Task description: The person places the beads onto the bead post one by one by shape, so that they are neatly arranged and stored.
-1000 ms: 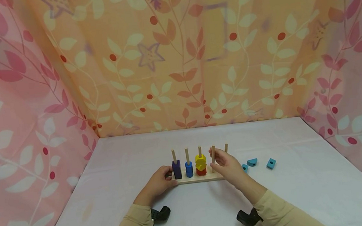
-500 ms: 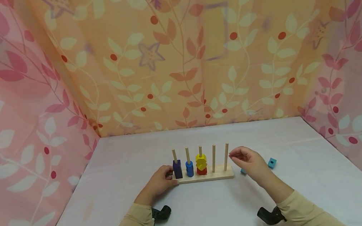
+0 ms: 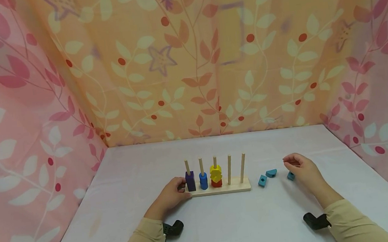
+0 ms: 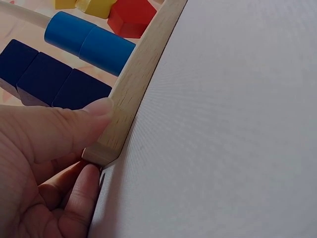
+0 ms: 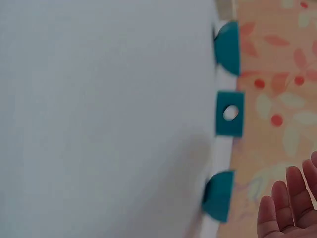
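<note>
A wooden peg stacker (image 3: 236, 187) with upright pegs stands mid-table. Dark purple blocks (image 3: 190, 181), blue cylinders (image 3: 203, 181), and yellow blocks (image 3: 215, 170) over a red one (image 3: 217, 183) sit on its left pegs; the two right pegs are bare. My left hand (image 3: 170, 195) grips the base's left end, thumb (image 4: 94, 110) on the wood and fingers curled at the corner. Over at the right, my right hand (image 3: 305, 172) hovers with relaxed fingers, holding nothing. Just below its fingertips lies a teal block (image 3: 290, 176), partly covered by the hand.
Between stacker and right hand lie a teal block with a hole (image 3: 262, 180) and a half-round teal piece (image 3: 271, 173). A white cloth (image 3: 224, 226) covers the table. Patterned curtains (image 3: 188, 60) close off the back and sides. A dark wrist-worn camera (image 3: 315, 221) sticks out from each sleeve.
My right hand has moved right, from the fourth peg past the last one to above the rightmost teal block. The left hand stays on the stacker's end.
</note>
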The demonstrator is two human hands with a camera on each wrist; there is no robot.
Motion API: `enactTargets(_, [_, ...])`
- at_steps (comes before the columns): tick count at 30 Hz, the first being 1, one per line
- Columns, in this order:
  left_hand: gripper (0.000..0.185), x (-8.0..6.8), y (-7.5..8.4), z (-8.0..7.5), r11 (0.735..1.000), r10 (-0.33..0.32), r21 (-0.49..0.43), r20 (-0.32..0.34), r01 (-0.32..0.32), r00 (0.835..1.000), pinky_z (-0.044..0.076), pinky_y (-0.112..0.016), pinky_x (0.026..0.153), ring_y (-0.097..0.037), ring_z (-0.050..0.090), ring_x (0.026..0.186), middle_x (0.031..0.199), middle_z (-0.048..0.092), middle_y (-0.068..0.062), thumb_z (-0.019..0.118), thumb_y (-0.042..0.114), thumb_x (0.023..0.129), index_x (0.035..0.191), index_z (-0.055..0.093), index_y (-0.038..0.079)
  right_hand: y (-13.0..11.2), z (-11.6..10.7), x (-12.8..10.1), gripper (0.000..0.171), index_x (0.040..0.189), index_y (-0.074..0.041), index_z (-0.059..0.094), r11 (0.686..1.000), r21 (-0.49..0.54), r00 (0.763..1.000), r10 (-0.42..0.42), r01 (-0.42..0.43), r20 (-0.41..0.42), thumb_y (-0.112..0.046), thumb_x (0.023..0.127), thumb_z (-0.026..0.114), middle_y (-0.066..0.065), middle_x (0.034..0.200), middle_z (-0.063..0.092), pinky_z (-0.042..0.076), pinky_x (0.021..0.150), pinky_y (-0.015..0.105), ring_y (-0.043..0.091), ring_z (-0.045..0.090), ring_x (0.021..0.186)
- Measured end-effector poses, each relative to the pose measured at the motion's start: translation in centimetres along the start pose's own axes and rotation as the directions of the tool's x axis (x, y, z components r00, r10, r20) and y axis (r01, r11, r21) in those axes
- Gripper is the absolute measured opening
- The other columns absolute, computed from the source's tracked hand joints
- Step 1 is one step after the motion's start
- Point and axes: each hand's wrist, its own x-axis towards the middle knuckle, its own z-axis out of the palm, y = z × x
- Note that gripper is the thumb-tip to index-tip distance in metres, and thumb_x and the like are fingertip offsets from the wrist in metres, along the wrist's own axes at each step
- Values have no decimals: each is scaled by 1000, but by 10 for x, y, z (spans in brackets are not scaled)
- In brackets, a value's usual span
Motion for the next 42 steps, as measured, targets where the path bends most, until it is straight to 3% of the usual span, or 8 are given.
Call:
enactTargets(5, [48, 0, 2, -1, 1000, 12, -3, -2, -12, 1000, 47, -36, 88, -23, 53, 102, 110, 53, -11, 75, 12, 74, 115, 53, -2, 23, -5, 3, 25, 109, 0, 56, 996, -49, 997, 74, -73, 6, -17, 92, 52, 17, 103, 61, 43, 75, 32, 25, 53, 92])
enactTargets(8, [48, 0, 2, -1, 1000, 10, 1, 0, -10, 1000, 47, -36, 88, -23, 53, 104, 112, 53, -11, 75, 12, 74, 115, 53, -1, 28, -7, 4, 27, 111, 3, 55, 995, -70, 997, 75, -72, 31, -16, 91, 53, 22, 107, 58, 44, 77, 40, 32, 54, 96])
enactTargets(15, [46, 0, 4, -1, 1000, 13, 21, -1, -13, 1000, 48, -35, 88, -23, 53, 102, 111, 53, -11, 75, 13, 74, 113, 54, 0, 34, -14, 8, 41, 116, 12, 50, 976, -201, 972, 122, -81, 203, -16, 86, 58, 33, 115, 51, 40, 86, 54, 46, 48, 107])
enactTargets(22, [48, 0, 3, 0, 1000, -19, 9, 4, 19, 1000, 47, -35, 89, -22, 53, 104, 113, 53, -10, 75, 14, 75, 116, 53, 1, 35, -13, 12, 39, 111, 10, 54, 954, -227, 927, 257, -197, 273, -15, 83, 64, 29, 108, 55, 43, 83, 51, 39, 52, 98])
enactTargets(32, [48, 0, 2, -1, 1000, -12, 10, 4, 12, 1000, 47, -35, 89, -22, 53, 104, 114, 52, -11, 75, 14, 74, 115, 53, 0, 29, -11, 11, 25, 100, 5, 58, 966, -186, 928, 228, -178, 295, -9, 80, 65, 15, 91, 59, 46, 72, 41, 27, 53, 84])
enactTargets(38, [48, -1, 3, -1, 1000, -11, 11, 2, 10, 1000, 47, -36, 89, -23, 53, 104, 113, 53, -11, 75, 13, 74, 115, 53, 0, 26, -9, 10, 19, 95, 1, 58, 964, -190, 917, 239, -185, 319, -6, 79, 66, 11, 89, 57, 46, 69, 36, 25, 50, 81])
enactTargets(42, [48, 0, 2, 0, 1000, -7, 5, 4, 7, 1000, 47, -35, 89, -23, 53, 104, 114, 53, -11, 75, 13, 74, 115, 53, 0, 27, -7, 9, 19, 97, 2, 58, 969, -133, 906, 244, -210, 347, -3, 80, 64, 10, 87, 56, 47, 65, 31, 21, 51, 77])
